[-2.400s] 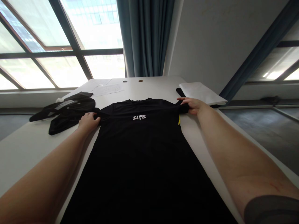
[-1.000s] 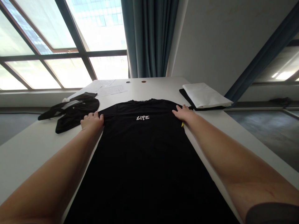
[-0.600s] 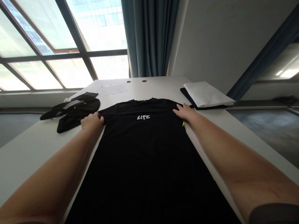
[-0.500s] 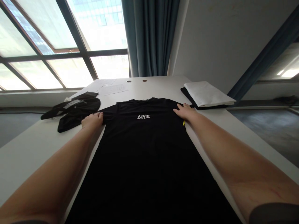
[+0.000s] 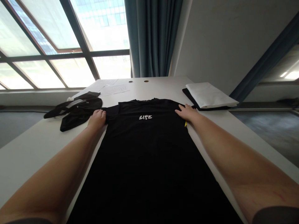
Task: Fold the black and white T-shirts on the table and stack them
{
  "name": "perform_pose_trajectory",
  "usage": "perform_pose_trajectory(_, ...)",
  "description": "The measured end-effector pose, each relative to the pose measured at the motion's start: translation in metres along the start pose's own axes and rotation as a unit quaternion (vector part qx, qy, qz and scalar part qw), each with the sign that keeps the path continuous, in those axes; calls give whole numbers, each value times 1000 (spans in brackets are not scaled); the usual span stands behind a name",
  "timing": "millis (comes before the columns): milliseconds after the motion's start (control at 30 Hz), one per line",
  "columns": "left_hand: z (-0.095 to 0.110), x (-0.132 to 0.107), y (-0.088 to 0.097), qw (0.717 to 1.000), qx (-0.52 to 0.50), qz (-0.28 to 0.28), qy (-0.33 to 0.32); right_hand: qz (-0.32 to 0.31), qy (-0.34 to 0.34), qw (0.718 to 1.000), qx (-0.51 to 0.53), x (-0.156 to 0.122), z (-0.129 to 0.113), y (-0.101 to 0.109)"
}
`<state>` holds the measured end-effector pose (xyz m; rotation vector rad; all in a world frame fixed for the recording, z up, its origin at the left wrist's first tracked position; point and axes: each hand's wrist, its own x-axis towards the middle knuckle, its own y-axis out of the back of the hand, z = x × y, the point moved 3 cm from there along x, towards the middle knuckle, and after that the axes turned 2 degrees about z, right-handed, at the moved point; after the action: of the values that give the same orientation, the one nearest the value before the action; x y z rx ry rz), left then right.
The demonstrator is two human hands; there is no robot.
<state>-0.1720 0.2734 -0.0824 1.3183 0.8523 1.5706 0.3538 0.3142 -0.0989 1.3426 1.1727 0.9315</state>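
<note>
A black T-shirt (image 5: 149, 149) lies spread out on the white table, its collar at the far end and white lettering "LIFE" across the chest. At the end of the left sleeve, my left hand (image 5: 97, 118) is closed on the cloth, fingers curled together. On the opposite sleeve, my right hand (image 5: 187, 112) rests with its fingers spread flat over the fabric. A small yellow tag (image 5: 186, 124) sticks out beside the shirt under my right wrist. The shirt's lower end runs out of view at the bottom.
Black folded cloth items (image 5: 78, 107) lie on the table (image 5: 35, 149) to the left of the shirt. Farther back are printed papers (image 5: 114, 89). A folded white cloth (image 5: 210, 95) sits on a black one at the right. A curtain (image 5: 153, 40) hangs beyond the table.
My left hand has shifted slightly inward and away from me at the sleeve end. My right hand stays on the other sleeve. The whole view has moved a little.
</note>
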Motion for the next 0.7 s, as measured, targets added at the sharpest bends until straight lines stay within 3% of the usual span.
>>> perform_pose_trajectory(133, 2, 1, 14, 992, -63, 103, 41, 0, 7, 1000, -5, 0, 0, 0)
perform_pose_trajectory(300, 25, -8, 26, 991, -61, 111, -32, 12, 13, 1000, -6, 4, 3, -2)
perform_pose_trajectory(400, 50, -17, 32, 992, -19, 89, -92, 10, 14, 1000, -6, 3, 2, -2)
perform_pose_trajectory(533, 83, -28, 29, 980, 24, 14, -195, 3, 12, 1000, -6, 0, 0, 0)
perform_pose_trajectory(633, 90, -31, 18, 971, 21, -33, -235, 4, 12, 1000, -7, -2, 0, 2)
perform_pose_trajectory(700, 85, -30, 7, 971, 17, -71, -229, 2, 15, 1000, -9, -3, 0, 2)
